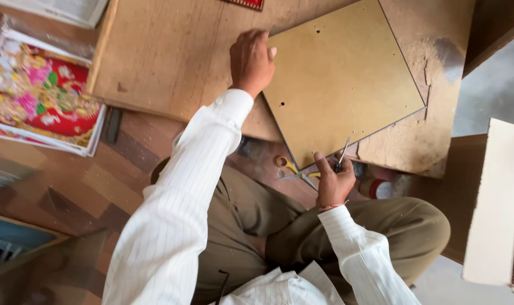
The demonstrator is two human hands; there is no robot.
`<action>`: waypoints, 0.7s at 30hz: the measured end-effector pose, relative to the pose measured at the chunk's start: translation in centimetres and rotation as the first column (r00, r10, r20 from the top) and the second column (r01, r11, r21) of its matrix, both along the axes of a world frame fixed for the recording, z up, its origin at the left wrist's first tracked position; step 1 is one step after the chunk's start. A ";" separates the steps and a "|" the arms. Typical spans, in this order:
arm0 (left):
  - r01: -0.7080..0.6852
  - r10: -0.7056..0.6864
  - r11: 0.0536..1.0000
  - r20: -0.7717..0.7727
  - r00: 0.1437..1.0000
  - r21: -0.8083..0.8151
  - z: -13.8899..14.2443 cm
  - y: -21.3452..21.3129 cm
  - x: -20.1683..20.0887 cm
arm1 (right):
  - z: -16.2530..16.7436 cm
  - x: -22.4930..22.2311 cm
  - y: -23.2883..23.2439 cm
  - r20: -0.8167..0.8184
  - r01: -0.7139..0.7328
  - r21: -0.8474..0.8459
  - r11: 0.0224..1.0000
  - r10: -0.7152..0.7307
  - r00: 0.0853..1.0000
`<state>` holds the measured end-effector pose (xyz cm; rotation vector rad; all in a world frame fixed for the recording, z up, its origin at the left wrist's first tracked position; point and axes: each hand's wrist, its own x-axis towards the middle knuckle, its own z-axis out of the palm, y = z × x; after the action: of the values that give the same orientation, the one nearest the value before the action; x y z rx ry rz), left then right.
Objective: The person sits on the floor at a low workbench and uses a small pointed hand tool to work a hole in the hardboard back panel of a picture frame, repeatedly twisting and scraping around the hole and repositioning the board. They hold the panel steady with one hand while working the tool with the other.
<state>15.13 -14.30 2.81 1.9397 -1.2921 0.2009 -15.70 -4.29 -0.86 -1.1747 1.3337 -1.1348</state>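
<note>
Item: board (341,79), thin, tan, flat on the worn tabletop (172,51), its near corner overhanging the edge toward my lap at 6 o'clock.

Left hand (251,62): at the board's 9 o'clock edge, fingers curled together over the rim, pinning it.

Right hand (335,183): at the 6 o'clock corner, fingers clamped on a slim metal tool (342,153), tip resting on the board.

Nearby: yellow-handled pliers (299,172) just below that corner; colourful print (39,96) at 9 o'clock, well apart.

Step, as I judge it: working the board's edge near the corner. The next move calls for a steady left hold and a controlled tool tip, lest the board shift.
</note>
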 end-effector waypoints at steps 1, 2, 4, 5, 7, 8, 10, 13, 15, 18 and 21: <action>0.032 -0.029 0.995 -0.030 0.999 0.094 0.1 -0.9 0.3 | 0.0 0.3 -0.4 0.008 0.019 0.005 1.000 -0.019 1.000; 0.064 -0.053 0.980 -0.063 0.997 0.189 0.2 -1.6 0.6 | 0.3 0.5 -0.8 0.007 0.042 0.058 0.997 -0.042 0.999; 0.089 -0.052 0.943 -0.120 0.991 0.322 0.7 -2.7 0.8 | 0.9 0.3 -1.6 -0.005 0.094 0.169 0.981 -0.094 0.996; 0.084 -0.031 0.928 -0.147 0.989 0.364 0.9 -3.1 0.9 | 1.3 -0.1 -2.0 0.010 0.119 0.209 0.971 -0.124 0.992; 0.195 -0.088 0.886 -0.260 0.962 0.421 0.8 -3.2 1.2 | 1.6 -0.9 -2.8 0.027 0.167 0.292 0.942 -0.182 0.983; 0.306 -0.161 0.852 -0.345 0.925 0.424 0.9 -2.7 1.8 | 1.8 -1.7 -3.2 -0.007 0.186 0.315 0.931 -0.194 0.981; 0.527 -0.242 0.775 -0.607 0.757 0.348 1.4 -1.0 2.9 | 1.9 -3.3 -3.6 -0.068 0.224 0.368 0.903 -0.214 0.974; 0.696 -0.250 0.709 -0.880 0.403 0.118 2.8 2.8 2.8 | 1.7 -5.0 -3.3 0.198 0.051 0.276 0.960 -0.109 0.974; 0.687 -0.312 0.724 -0.864 0.394 0.052 4.8 5.4 1.9 | 1.5 -5.2 -2.9 0.250 0.052 0.295 0.954 -0.129 0.960; 0.631 -0.354 0.776 -0.840 0.412 -0.018 9.4 8.4 0.2 | 2.1 -5.0 -2.6 0.347 0.018 0.254 0.967 -0.108 0.932; 0.586 -0.382 0.809 -0.796 0.470 -0.043 14.5 12.2 -0.7 | 3.5 -4.5 -2.7 0.430 -0.054 0.144 0.988 -0.014 0.903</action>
<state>14.45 -2.14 17.27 1.4225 -1.1981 -1.0527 -20.22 -6.96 2.62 -0.7652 1.0405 -1.1726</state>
